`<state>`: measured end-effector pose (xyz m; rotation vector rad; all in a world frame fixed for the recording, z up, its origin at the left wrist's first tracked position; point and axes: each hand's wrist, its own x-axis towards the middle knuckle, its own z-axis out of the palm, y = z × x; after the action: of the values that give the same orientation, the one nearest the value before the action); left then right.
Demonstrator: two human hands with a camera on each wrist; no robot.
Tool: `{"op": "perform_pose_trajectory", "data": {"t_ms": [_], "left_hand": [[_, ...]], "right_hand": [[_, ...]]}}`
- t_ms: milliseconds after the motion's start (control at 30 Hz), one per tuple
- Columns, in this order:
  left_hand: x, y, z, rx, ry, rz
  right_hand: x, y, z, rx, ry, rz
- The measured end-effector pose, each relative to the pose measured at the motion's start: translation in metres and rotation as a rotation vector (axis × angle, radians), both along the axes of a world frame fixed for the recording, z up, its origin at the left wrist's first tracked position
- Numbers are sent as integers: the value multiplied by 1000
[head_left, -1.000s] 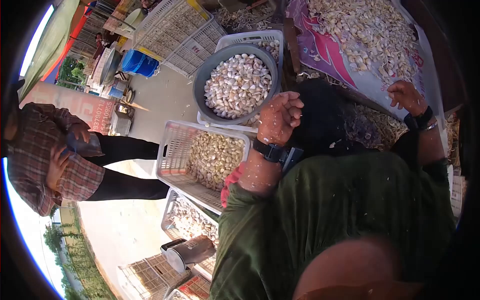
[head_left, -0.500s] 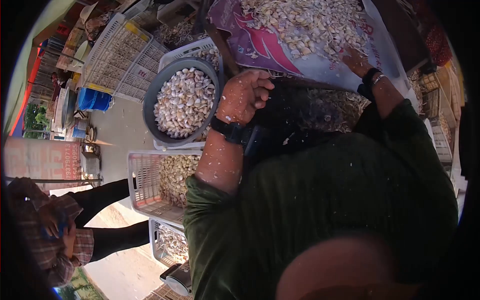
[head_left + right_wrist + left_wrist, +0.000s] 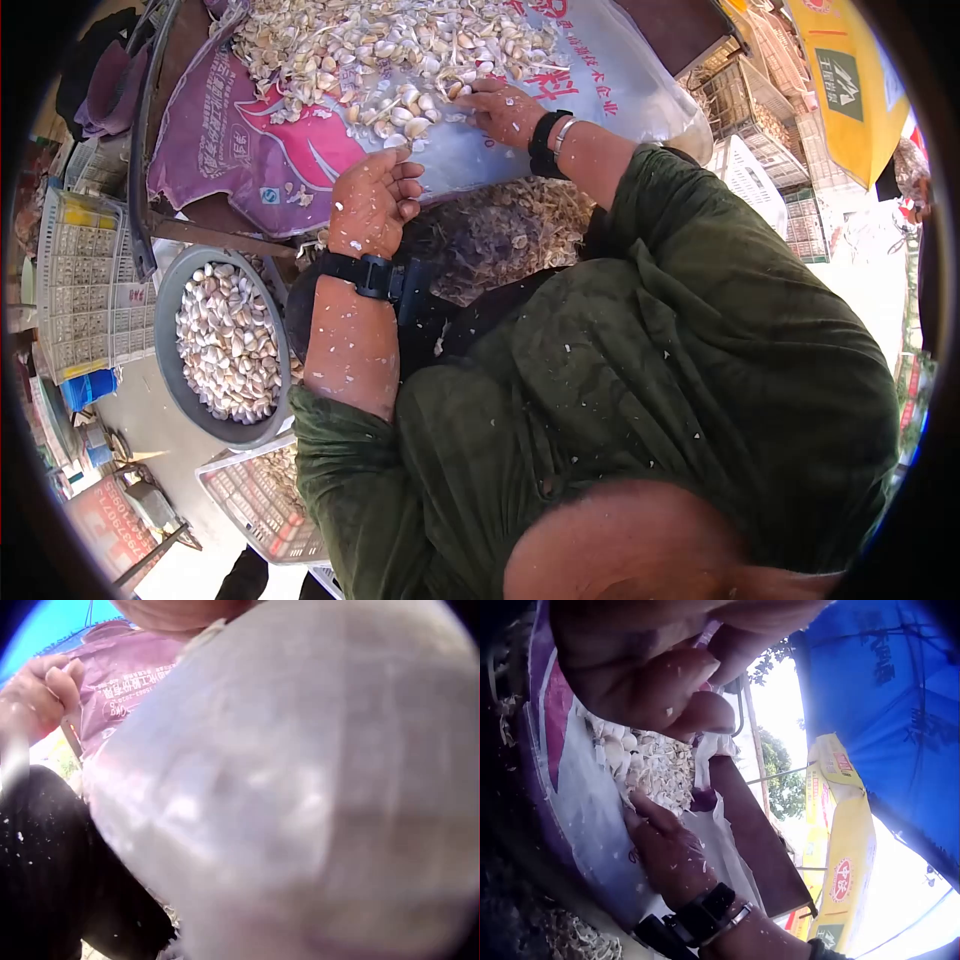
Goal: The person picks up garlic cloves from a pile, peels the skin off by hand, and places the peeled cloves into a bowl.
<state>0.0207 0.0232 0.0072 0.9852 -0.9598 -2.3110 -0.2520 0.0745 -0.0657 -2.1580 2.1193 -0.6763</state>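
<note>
Peeled-apart garlic cloves (image 3: 400, 55) lie in a broad heap on a purple and white printed sack (image 3: 215, 150) spread over the work surface. My right hand (image 3: 505, 112) rests at the near edge of the heap, its fingers stretched out against the cloves. The left wrist view shows the same right hand (image 3: 671, 851) low over the sack. Just below a small cluster of cloves, my left hand (image 3: 370, 205) hangs with loosely curled fingers. Close up, the left fingers (image 3: 660, 690) show no clove between them. Bits of skin stick to both arms.
A grey basin (image 3: 170, 355) full of garlic cloves stands left of me, with a white plastic crate (image 3: 225, 490) below it. Stacked crates (image 3: 90, 280) stand further left. Dry garlic debris (image 3: 520, 230) lies below the sack's edge. More crates (image 3: 750, 110) are at the right.
My view has turned right, away from the basin. The left hand has moved from beside the basin to the sack's edge; the right hand has come in to the heap of cloves.
</note>
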Motion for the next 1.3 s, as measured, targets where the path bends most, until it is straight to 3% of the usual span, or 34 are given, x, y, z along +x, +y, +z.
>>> {"op": "perform_pose_trajectory", "data": {"t_ms": [100, 133, 233, 267, 300, 367, 433, 500, 567, 600, 633, 700, 833, 967, 1033, 1067, 1100, 1167, 1233, 1300], "left_hand": [[-5, -6, -26, 65, -10, 5], [-6, -9, -31, 78, -6, 3], [-5, -11, -40, 96, -53, 7], [-6, -11, -39, 102, -71, 50], [-8, -11, -37, 106, -89, 93], [-10, -10, -31, 120, -80, 100], [-12, -10, -29, 139, -81, 103], [-10, -10, -29, 101, -54, 114], [-7, -13, -32, 94, -38, 114], [-6, -14, -34, 89, -22, 112], [-6, -14, -36, 92, -21, 114], [-4, -14, -38, 96, 25, 110], [-3, -14, -35, 86, 13, 103], [-3, -12, -33, 71, -17, 102], [-3, -9, -31, 55, -23, 89], [-4, -7, -30, 44, -39, 96], [-5, -7, -30, 33, -56, 104], [-7, -6, -29, 37, -65, 97], [-8, -5, -29, 43, -80, 92], [-9, -4, -28, 44, -86, 71]], "right_hand": [[-22, -10, 13, 90, 47, -2], [-37, -16, -3, -23, 130, 23], [-66, -28, -7, 61, 181, 28], [-53, -26, 25, 260, 345, -55], [-44, -22, 39, 261, 352, -53], [-35, -18, 53, 31, 346, -99], [-22, -29, 52, -33, 329, 12], [3, -39, 48, -134, 108, 259], [28, -49, 39, -74, -56, 417], [38, -51, 40, -14, 168, 431], [41, -55, 37, 30, 176, 489], [51, -60, 33, 90, 254, 417], [53, -59, 41, 118, 188, 316], [44, -54, 40, 193, -67, 197], [51, -39, 63, 461, -845, -11], [50, -31, 67, 435, -1037, 57], [51, -25, 71, 429, -1032, 54], [55, -12, 82, 432, -1376, 143], [60, -3, 94, 430, -1435, 182], [68, 6, 107, 444, -1543, 384]]}}
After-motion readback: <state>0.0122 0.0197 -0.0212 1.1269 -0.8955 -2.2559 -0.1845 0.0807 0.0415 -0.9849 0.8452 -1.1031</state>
